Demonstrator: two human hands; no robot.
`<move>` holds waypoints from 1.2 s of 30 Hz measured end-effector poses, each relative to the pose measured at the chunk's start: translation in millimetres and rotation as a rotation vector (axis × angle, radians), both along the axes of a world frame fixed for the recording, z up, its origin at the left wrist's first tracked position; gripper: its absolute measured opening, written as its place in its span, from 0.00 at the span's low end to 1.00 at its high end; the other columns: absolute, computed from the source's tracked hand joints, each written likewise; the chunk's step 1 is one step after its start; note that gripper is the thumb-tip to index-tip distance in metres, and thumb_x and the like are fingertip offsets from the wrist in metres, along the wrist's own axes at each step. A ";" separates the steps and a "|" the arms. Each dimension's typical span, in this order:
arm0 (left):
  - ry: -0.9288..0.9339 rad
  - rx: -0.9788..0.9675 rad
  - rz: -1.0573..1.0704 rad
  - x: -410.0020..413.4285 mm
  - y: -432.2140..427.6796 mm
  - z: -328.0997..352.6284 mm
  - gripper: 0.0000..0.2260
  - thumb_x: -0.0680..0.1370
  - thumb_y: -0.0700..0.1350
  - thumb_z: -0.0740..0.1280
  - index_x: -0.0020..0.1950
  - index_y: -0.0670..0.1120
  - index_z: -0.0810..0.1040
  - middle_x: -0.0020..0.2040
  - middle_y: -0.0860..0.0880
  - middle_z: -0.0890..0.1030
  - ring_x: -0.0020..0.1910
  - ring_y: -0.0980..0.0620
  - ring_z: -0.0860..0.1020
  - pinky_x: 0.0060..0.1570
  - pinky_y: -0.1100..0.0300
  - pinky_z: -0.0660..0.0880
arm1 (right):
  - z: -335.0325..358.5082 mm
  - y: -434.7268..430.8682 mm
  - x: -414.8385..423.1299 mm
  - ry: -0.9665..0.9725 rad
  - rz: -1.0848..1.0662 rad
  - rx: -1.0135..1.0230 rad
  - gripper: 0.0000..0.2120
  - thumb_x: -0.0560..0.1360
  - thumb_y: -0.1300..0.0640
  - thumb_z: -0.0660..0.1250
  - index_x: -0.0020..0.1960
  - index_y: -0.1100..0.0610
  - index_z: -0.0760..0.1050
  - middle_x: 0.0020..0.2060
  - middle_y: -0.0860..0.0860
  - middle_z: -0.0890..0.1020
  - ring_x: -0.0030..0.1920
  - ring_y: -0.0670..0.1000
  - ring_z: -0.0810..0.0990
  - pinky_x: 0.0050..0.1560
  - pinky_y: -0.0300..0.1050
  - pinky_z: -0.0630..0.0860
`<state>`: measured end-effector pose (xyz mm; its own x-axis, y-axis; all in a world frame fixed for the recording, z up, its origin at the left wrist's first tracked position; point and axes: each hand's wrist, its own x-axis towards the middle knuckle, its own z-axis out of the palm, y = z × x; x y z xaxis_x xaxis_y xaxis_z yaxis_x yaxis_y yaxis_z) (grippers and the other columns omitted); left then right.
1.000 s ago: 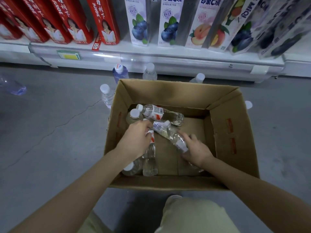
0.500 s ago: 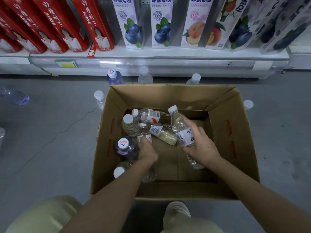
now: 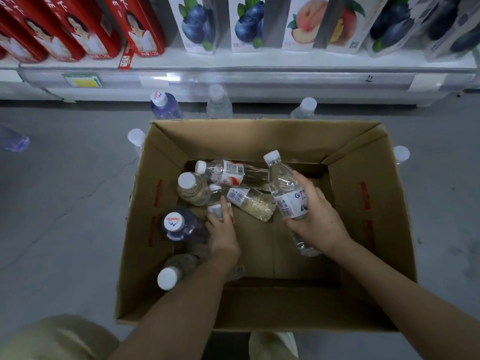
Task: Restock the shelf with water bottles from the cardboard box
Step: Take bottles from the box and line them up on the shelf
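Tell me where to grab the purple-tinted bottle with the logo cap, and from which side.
Grip the neck just under the cap, coming straight down from above. The purple-tinted bottle stands upright near the cardboard box's left wall, and the left hand crowds its other side, so a side grip on the body looks blocked.

There is one wide-angle view, taken from the person's head and facing forward and steeply down. The open brown cardboard box (image 3: 259,141) stands on the grey concrete floor (image 3: 65,203) and fills the middle of the frame. It is seen close and from above, so its inside bottom shows. Two bare forearms (image 3: 181,294) enter from the bottom edge. The white metal shelf (image 3: 233,61), lined with tall drink cartons (image 3: 246,22), runs along the top edge, farther off and facing the camera.
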<state>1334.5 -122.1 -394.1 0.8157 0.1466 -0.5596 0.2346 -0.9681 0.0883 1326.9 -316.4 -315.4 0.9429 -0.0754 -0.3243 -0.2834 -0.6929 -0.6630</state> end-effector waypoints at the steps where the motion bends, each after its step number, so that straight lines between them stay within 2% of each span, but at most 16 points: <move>1: 0.019 -0.065 0.021 1.3 1.2 -2.5 0.57 0.70 0.41 0.74 0.71 0.57 0.25 0.72 0.35 0.48 0.69 0.37 0.61 0.62 0.49 0.70 | -1.1 -0.9 0.2 0.000 -0.005 0.002 0.50 0.66 0.58 0.76 0.72 0.35 0.46 0.58 0.47 0.70 0.50 0.47 0.76 0.48 0.50 0.80; 4: 0.030 -0.181 0.055 6.2 2.7 -1.7 0.59 0.69 0.41 0.74 0.63 0.67 0.21 0.68 0.35 0.50 0.66 0.35 0.65 0.63 0.47 0.70 | -1.3 -1.8 -0.7 -0.001 -0.007 0.001 0.50 0.66 0.58 0.76 0.72 0.34 0.46 0.57 0.46 0.70 0.49 0.47 0.76 0.47 0.49 0.80; 8: 0.031 -0.367 0.158 9.3 8.0 4.8 0.54 0.68 0.35 0.73 0.73 0.66 0.38 0.68 0.42 0.48 0.68 0.39 0.61 0.67 0.45 0.66 | 5.8 -0.6 -4.3 0.017 0.002 -0.017 0.49 0.67 0.58 0.76 0.72 0.34 0.46 0.57 0.45 0.70 0.49 0.47 0.76 0.48 0.49 0.80; 13: 0.102 -0.453 0.213 9.7 9.2 25.8 0.52 0.69 0.36 0.74 0.73 0.67 0.42 0.70 0.41 0.50 0.69 0.38 0.60 0.66 0.42 0.67 | 29.7 4.4 -11.4 0.019 -0.036 -0.018 0.49 0.66 0.59 0.75 0.71 0.31 0.47 0.57 0.46 0.70 0.49 0.47 0.76 0.48 0.49 0.80; 18: 0.134 -0.558 0.276 10.1 15.8 58.3 0.47 0.70 0.36 0.73 0.75 0.64 0.47 0.69 0.39 0.56 0.66 0.37 0.66 0.63 0.44 0.71 | 68.9 6.4 -16.6 -0.055 -0.073 -0.015 0.47 0.66 0.58 0.75 0.72 0.34 0.50 0.57 0.45 0.70 0.50 0.45 0.74 0.47 0.42 0.76; 21: 0.094 -0.628 0.319 6.5 11.2 87.2 0.44 0.71 0.36 0.71 0.76 0.61 0.50 0.69 0.39 0.59 0.66 0.39 0.67 0.64 0.48 0.69 | 99.0 7.7 -16.1 -0.105 -0.099 -0.046 0.45 0.67 0.57 0.75 0.73 0.38 0.51 0.58 0.46 0.70 0.51 0.44 0.74 0.45 0.38 0.75; 24: 0.032 -0.676 0.213 3.6 7.1 126.9 0.44 0.69 0.34 0.71 0.75 0.62 0.52 0.69 0.42 0.57 0.68 0.40 0.63 0.66 0.51 0.65 | 130.4 11.4 -18.5 -0.130 -0.177 -0.024 0.44 0.67 0.57 0.75 0.73 0.41 0.53 0.61 0.46 0.70 0.54 0.42 0.71 0.44 0.33 0.71; 27: -0.073 -0.654 0.046 1.9 9.9 177.4 0.45 0.69 0.34 0.72 0.74 0.65 0.52 0.72 0.45 0.54 0.70 0.42 0.59 0.69 0.48 0.61 | 167.2 17.4 -29.4 -0.139 -0.256 0.023 0.43 0.67 0.59 0.75 0.74 0.43 0.55 0.61 0.43 0.70 0.55 0.38 0.68 0.44 0.28 0.68; 29: -0.135 -0.622 0.001 2.7 14.2 217.6 0.45 0.69 0.34 0.72 0.73 0.66 0.52 0.72 0.45 0.54 0.70 0.43 0.58 0.69 0.47 0.61 | 195.2 22.1 -37.4 -0.131 -0.317 0.070 0.43 0.67 0.60 0.75 0.73 0.41 0.55 0.62 0.43 0.70 0.56 0.39 0.69 0.51 0.30 0.71; 32: -0.157 -0.624 -0.026 2.5 24.2 287.4 0.44 0.71 0.36 0.71 0.74 0.66 0.50 0.67 0.44 0.59 0.65 0.44 0.61 0.64 0.52 0.62 | 243.0 28.6 -45.4 -0.102 -0.384 0.153 0.44 0.67 0.61 0.76 0.72 0.39 0.56 0.61 0.45 0.72 0.59 0.44 0.74 0.57 0.48 0.78; 34: -0.181 -0.666 -0.038 -0.6 32.4 334.8 0.45 0.71 0.37 0.71 0.70 0.71 0.48 0.62 0.44 0.61 0.61 0.45 0.63 0.60 0.58 0.62 | 279.1 33.9 -49.3 -0.098 -0.388 0.167 0.44 0.66 0.60 0.76 0.71 0.36 0.56 0.60 0.44 0.73 0.58 0.44 0.75 0.57 0.52 0.78; 36: -0.221 -0.715 -0.035 -3.9 39.3 381.8 0.46 0.70 0.36 0.71 0.66 0.76 0.47 0.60 0.47 0.61 0.61 0.45 0.65 0.62 0.57 0.64 | 317.7 39.4 -51.3 -0.095 -0.397 0.184 0.44 0.66 0.59 0.76 0.71 0.34 0.56 0.60 0.44 0.73 0.59 0.45 0.75 0.57 0.53 0.78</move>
<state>1330.6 -82.8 -12.3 0.9177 -0.2192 -0.3314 0.1088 -0.6636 0.7401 1275.6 -277.0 2.3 0.8787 -0.3868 -0.2798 -0.4357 -0.4104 -0.8011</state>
